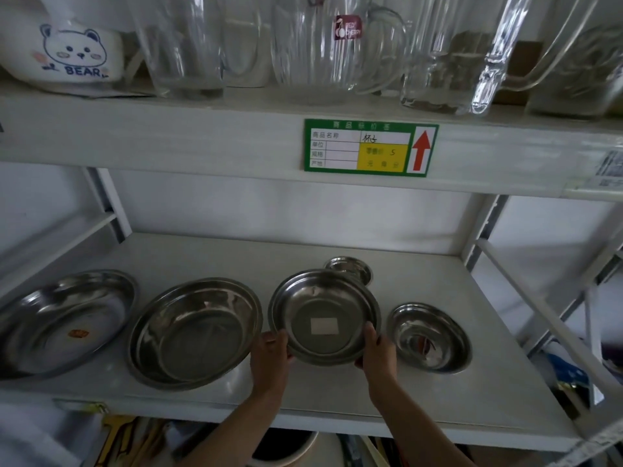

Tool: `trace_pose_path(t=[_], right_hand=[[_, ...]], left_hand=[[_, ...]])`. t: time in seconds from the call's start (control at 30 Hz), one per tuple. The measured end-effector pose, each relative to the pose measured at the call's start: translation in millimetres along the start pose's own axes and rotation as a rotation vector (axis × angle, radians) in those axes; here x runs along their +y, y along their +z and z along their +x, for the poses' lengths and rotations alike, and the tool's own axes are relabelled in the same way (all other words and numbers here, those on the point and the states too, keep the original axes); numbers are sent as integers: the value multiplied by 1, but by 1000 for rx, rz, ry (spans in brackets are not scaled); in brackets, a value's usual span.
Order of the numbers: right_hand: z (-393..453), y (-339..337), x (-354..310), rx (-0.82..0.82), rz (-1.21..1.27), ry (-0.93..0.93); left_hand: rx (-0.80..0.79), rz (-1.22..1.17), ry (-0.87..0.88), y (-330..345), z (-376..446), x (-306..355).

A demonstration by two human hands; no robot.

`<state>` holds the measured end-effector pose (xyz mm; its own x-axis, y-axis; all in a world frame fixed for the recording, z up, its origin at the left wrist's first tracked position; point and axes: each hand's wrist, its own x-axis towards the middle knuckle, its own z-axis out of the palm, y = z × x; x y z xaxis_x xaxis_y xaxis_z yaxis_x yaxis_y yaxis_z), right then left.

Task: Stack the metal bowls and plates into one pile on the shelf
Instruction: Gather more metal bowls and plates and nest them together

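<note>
Both hands, left (271,357) & right (379,353), fingers clamped on the rim of a metal plate (324,316), tilted above the shelf (337,392) btwn a larger plate (195,333) & a small bowl (428,337). Risk: slick rim slips, clanging into neighbours.

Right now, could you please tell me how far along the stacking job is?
Nothing looks stacked yet. Both hands, left hand and right hand, grip the round steel plate with a white label. Four metal dishes remain separate on the white shelf.
</note>
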<state>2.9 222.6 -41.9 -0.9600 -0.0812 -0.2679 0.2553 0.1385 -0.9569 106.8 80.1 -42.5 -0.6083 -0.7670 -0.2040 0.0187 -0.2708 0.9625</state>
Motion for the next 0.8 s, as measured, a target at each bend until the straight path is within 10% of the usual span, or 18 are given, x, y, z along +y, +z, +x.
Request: trace_pose_path(t=[0.8], right_hand=[[-3,-9,47,-6,-123,20]], left_hand=[[93,94,-74,-12,-22,-35]])
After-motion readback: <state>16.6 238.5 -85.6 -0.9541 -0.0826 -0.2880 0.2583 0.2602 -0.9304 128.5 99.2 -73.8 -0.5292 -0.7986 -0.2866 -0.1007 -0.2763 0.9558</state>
